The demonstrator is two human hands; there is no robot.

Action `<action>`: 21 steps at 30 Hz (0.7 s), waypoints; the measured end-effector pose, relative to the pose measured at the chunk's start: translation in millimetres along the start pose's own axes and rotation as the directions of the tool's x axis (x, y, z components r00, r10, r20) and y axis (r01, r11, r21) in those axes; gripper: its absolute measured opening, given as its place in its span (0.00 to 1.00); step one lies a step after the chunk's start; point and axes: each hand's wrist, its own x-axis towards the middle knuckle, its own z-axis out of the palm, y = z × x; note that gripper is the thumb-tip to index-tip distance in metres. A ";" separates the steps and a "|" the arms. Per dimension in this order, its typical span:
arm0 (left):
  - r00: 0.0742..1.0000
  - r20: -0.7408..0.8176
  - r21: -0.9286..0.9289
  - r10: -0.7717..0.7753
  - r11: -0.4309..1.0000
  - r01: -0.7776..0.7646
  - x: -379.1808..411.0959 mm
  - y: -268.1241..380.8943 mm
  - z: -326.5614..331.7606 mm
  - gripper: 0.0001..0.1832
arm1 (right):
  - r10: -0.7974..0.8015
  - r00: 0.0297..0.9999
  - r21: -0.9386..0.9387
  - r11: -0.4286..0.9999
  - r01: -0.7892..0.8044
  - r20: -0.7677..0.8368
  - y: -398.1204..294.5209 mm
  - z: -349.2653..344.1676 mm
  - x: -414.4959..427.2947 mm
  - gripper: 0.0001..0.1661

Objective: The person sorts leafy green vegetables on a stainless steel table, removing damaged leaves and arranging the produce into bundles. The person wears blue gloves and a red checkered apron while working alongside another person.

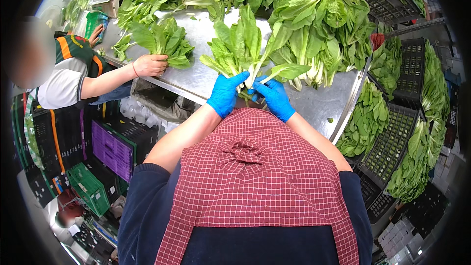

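In a blue glove, my left hand (226,92) is closed around the stem ends of a bunch of leafy greens (235,44), whose leaves point away from me over the metal table (200,77). Close on its right, my gloved right hand (273,94) has its fingers bent at the pale stems, holding a leaf stalk (285,70) that points to the right. The fingertips of both hands almost meet and partly hide the stem ends. A large heap of the same greens (301,40) lies just beyond and to the right.
At the left, a co-worker's hand (151,65) holds another bunch (165,42) on the table. An open bin with a grey liner (158,97) stands below the table's near edge. Black plastic crates (388,143) with greens stand at the right; a purple crate (112,150) is at the left.
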 end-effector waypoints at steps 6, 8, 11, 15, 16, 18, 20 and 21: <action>0.998 0.018 -0.134 -0.062 0.989 0.064 -13.8 12.8 11.0 0.20 | 0.038 0.999 -0.035 0.999 -0.039 -0.030 -6.7 6.1 -1.2 0.14; 0.999 0.005 -0.117 -0.049 0.992 0.049 -16.2 14.1 13.7 0.20 | 0.045 0.998 -0.027 0.999 -0.046 -0.046 -9.5 10.9 -1.5 0.15; 0.999 0.005 0.027 0.042 0.999 -0.042 -7.4 -0.7 1.4 0.21 | 0.012 0.999 -0.007 1.000 -0.013 -0.052 -9.0 14.1 -1.7 0.16; 0.981 -0.191 0.377 0.008 0.924 0.066 -0.6 4.6 -9.9 0.14 | 0.020 0.985 -0.156 0.987 -0.047 -0.170 -10.8 6.8 3.1 0.19; 0.960 -0.271 0.305 0.062 0.952 0.025 -0.8 7.7 -3.8 0.10 | 0.024 0.976 -0.235 0.969 -0.076 -0.217 -11.7 4.9 3.6 0.19; 0.936 -0.338 0.179 0.104 0.983 -0.045 2.3 -0.4 -12.4 0.10 | -0.049 0.976 -0.284 0.959 -0.013 -0.212 -14.6 9.8 -3.5 0.20; 0.915 -0.373 0.167 0.156 0.981 -0.099 6.3 -5.5 -21.1 0.12 | -0.089 0.979 -0.302 0.953 0.031 -0.181 -26.4 19.5 -6.9 0.20; 0.900 -0.360 0.240 0.247 0.956 -0.166 4.0 -5.7 -16.0 0.13 | -0.083 0.978 -0.329 0.944 0.017 -0.189 -20.7 15.8 -6.0 0.20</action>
